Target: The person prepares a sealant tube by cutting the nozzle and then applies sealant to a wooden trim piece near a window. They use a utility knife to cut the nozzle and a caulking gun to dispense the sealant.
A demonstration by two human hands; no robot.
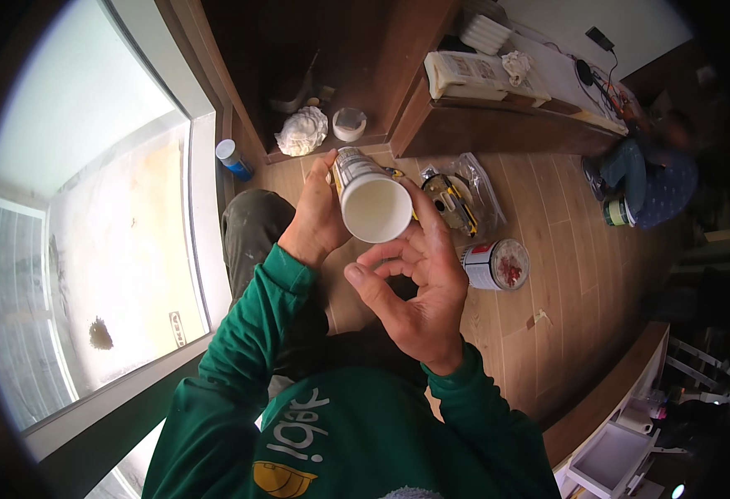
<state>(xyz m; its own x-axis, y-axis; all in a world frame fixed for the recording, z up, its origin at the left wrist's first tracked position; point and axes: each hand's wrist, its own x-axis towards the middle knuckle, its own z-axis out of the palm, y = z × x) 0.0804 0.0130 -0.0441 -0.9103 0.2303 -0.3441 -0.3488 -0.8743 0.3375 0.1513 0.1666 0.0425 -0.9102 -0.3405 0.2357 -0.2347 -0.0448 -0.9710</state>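
Note:
My left hand (315,212) grips a white labelled cylindrical container (365,191), its pale round end tipped toward me. My right hand (415,299) is at the container's lower right, index finger against its side, thumb apart and other fingers loosely curled. Just beyond, a yellow-and-black tool (456,204) lies on a clear plastic bag (485,191). A paint can (495,264) with a red-stained top stands right of my right hand. A blue can with a white top (233,158) is at upper left, near a crumpled white cloth (301,131) and a white roll (349,125) in the cabinet.
A glass-paned frame (202,224) runs along my left. A wooden cabinet (415,129) and cluttered counter (485,79) are ahead. A crouching person (656,183) works at upper right beside a green can (618,212). A wooden ledge and white tray (610,449) are at lower right.

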